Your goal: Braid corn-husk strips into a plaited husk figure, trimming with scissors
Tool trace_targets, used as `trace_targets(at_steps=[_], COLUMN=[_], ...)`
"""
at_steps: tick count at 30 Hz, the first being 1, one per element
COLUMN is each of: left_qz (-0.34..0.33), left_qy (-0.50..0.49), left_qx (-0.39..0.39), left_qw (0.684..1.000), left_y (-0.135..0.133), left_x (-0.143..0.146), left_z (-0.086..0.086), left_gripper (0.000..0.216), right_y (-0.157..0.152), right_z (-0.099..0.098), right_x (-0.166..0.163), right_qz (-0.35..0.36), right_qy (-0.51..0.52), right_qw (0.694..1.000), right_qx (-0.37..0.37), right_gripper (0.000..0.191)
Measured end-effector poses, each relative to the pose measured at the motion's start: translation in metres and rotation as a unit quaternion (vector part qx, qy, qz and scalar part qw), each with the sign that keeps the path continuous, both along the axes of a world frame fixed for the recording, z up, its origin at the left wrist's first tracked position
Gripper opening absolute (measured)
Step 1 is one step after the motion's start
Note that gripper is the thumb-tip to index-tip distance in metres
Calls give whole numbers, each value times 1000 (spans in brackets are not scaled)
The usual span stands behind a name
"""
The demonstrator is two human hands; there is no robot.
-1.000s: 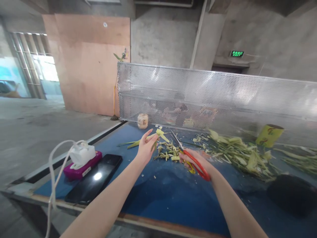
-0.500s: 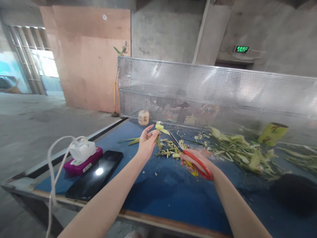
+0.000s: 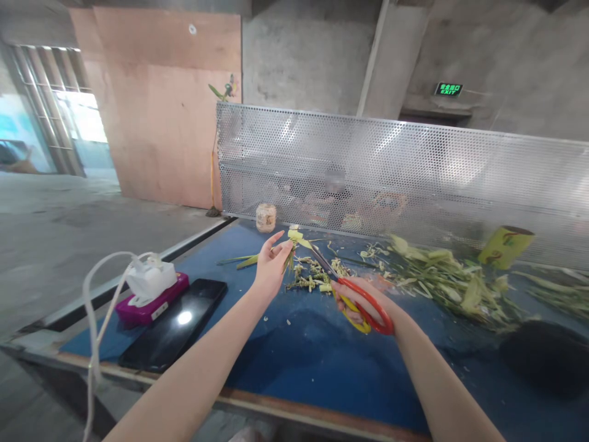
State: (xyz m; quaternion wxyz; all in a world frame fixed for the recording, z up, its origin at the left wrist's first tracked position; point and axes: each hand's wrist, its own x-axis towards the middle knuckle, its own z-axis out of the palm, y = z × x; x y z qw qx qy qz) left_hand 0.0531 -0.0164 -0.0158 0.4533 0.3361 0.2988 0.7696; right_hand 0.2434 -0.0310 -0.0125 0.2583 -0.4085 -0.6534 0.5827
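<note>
My left hand [image 3: 270,268] pinches a short green plant stem [image 3: 293,240] between thumb and fingertips, holding it just above the blue table top [image 3: 313,362]. My right hand [image 3: 363,301] grips red and yellow scissors [image 3: 354,294], whose blades point up and left and meet the stem close to my left fingers. Under the stem lies a small pile of cut stem pieces [image 3: 310,276].
A black phone [image 3: 177,322] and a magenta box with a white charger and cable [image 3: 150,288] lie at the left. A heap of green stalks [image 3: 442,276], a yellow cup [image 3: 505,245], a small jar [image 3: 265,217] and a perforated metal screen [image 3: 396,178] stand behind.
My left hand has lifted the stem slightly, and the scissors have moved left until their blades reach it.
</note>
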Motion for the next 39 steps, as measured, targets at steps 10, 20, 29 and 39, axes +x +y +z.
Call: trace_targets(at_steps=[10,20,29,39], left_qz=[6,21,51,48], left_qy=[3,65,87,122], left_qx=[6,45,62,67], left_qw=[1000,997,993,989], left_y=[2,7,8,7], left_x=[0,-2,-4,-2], left_z=[-3,-9,-11,-12], left_gripper=[42,46,44,43], right_y=[-10,-10,-6,-9], right_z=[10,4,0,4], right_x=[1,5,10,4], right_qz=[4,55,68,55], right_qy=[6,39,66,7], right_qw=[1000,997,994,997], right_qx=[-5,-33,-46,-48], right_gripper=[38,39,42,43])
